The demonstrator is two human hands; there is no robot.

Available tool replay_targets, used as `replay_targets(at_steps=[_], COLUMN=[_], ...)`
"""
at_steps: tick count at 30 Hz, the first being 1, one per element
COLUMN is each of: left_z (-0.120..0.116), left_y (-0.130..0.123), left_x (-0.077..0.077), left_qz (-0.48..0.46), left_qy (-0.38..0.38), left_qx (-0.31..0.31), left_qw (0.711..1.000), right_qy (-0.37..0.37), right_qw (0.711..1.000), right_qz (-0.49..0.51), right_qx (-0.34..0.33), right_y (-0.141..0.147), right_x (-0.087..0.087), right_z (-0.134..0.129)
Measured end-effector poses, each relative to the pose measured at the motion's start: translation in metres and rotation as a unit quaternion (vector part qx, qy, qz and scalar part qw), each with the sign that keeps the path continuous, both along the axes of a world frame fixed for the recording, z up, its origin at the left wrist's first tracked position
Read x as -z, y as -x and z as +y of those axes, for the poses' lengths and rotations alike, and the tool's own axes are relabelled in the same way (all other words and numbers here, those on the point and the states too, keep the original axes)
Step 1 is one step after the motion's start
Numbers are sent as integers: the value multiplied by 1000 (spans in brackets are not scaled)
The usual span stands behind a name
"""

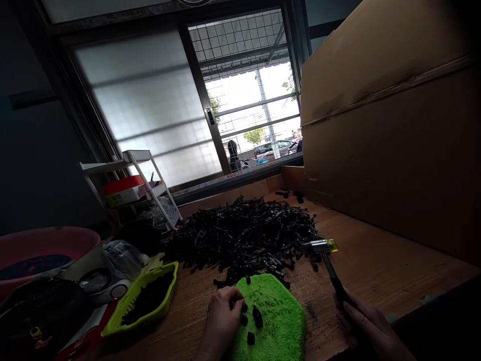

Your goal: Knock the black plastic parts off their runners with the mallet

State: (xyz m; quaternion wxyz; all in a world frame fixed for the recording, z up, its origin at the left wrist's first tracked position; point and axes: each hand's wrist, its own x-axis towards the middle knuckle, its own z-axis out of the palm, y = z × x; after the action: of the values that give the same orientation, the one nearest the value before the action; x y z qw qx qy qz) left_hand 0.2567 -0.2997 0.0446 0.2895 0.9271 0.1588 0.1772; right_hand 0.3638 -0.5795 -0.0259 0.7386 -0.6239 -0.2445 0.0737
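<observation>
Fingers of my left hand (pixel 224 315) bend close together at a small black piece (pixel 244 308) on the left edge of the green mat (pixel 280 326); whether they pinch it, I cannot tell. Those of my right hand (pixel 361 321) wrap the hammer (pixel 331 268) handle. I'd judge steady, light left fingertips best, the hammer clear of them. Beyond, black parts (pixel 244 235) heap toward the far edge of the bench (pixel 376 260).
</observation>
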Motion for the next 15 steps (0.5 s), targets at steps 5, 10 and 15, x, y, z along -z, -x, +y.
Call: replay_targets(at_steps=[5,10,15], left_z=[10,12,-5], left_y=[-12,-61,-120], left_x=[-6,-20,-21], left_qz=[-27,-32,9], left_qy=[-19,-90,-131], left_qx=[28,96,197], left_qw=[999,991,972], right_qy=[-18,2,22], right_qw=[999,997,995], right_qz=[33,16,-9], right_qx=[8,70,97], right_y=[5,-6,-12], right_x=[-8,7,12], right_z=[7,4,0])
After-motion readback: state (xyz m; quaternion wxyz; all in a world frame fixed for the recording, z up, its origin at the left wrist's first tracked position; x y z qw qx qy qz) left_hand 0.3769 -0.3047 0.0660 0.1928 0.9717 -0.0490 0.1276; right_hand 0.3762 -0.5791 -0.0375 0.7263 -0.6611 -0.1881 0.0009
